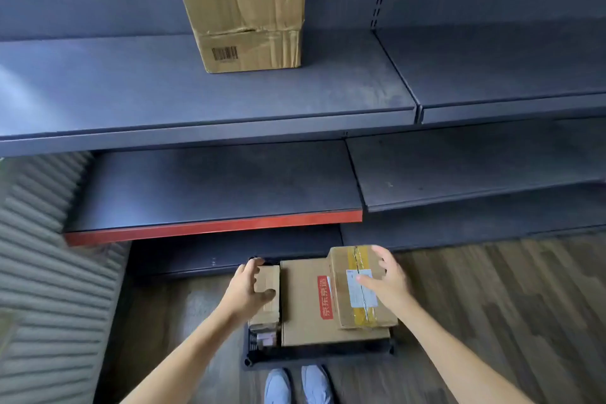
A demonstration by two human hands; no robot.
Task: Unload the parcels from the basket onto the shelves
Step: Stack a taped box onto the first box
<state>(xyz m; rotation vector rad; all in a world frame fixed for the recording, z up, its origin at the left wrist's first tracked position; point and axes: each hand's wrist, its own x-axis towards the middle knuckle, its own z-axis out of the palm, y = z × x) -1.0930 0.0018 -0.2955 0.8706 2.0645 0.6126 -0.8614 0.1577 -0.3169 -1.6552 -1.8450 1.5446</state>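
1. Head view looks down on a black basket standing on the wood-pattern floor, just in front of the dark shelves.
2. Three parcels show in the basket: a small carton at the left, a wide flat box with a red label in the middle, and a taped box with yellow tape and a white label lying on top of the flat box at the right.
3. Left hand wraps around the small carton, fingers over its far end and thumb on its top face, so it is grasping that carton.
4. Right hand is spread over the right side of the taped box, fingers apart and not closed on anything; whether the palm touches the box cannot be told.
5. One large crumpled cardboard box with a barcode stands upright on the upper shelf, well apart from the basket.
6. Below it, a shelf with a red front edge carries nothing visible.
7. Two light shoes stand just behind the basket.
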